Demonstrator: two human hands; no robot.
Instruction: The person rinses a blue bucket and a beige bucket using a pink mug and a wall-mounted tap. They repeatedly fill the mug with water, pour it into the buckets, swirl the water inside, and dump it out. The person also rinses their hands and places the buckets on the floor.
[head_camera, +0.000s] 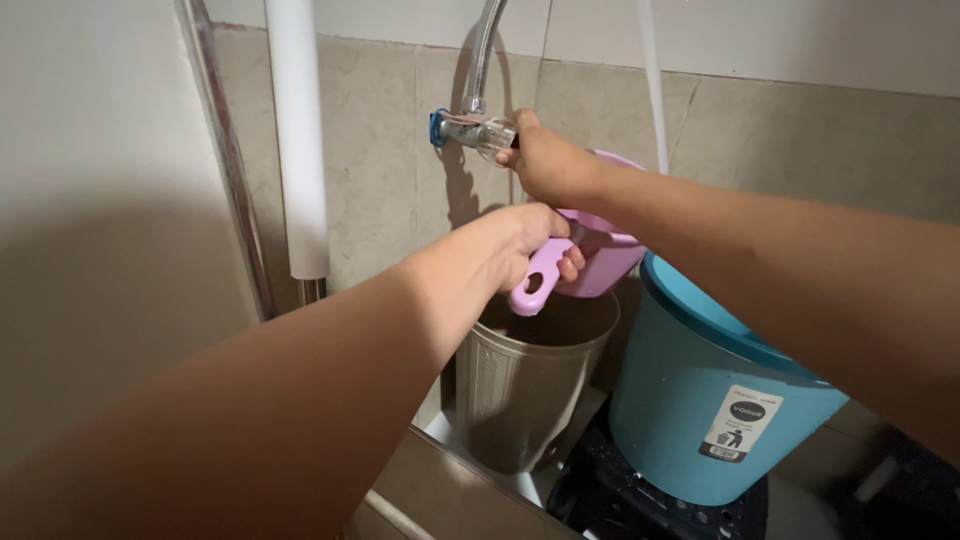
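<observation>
Head view is showing two bare arms reaching forward and up toward a tiled wall. The right hand (545, 160) is sitting on the metal tap (478, 130), with its fingers wrapping round the tap's end where the handle would be; the handle itself is hidden under the fingers, so how tightly they are closing cannot be told. The left hand (530, 245) is closing round the handle of a pink plastic scoop (590, 255), holding it just below and slightly right of the tap. The scoop's handle is running down and to the left, with its free end, which has an oval hole, sticking out below the fist, while its bowl is lying to the right, partly hidden behind the right wrist.

The tap is lying up and to the left of the scoop's bowl, near it but not touching. The right hand is the one on the tap; the left is lower and nearer the camera.

Directly under the scoop a ribbed grey-brown bin (525, 390) is standing upright with its mouth open. Just to its right a light blue bucket (715, 400) is leaning, its rim tilted toward the wall. A white pipe (298, 140) is running down the wall to the left.
</observation>
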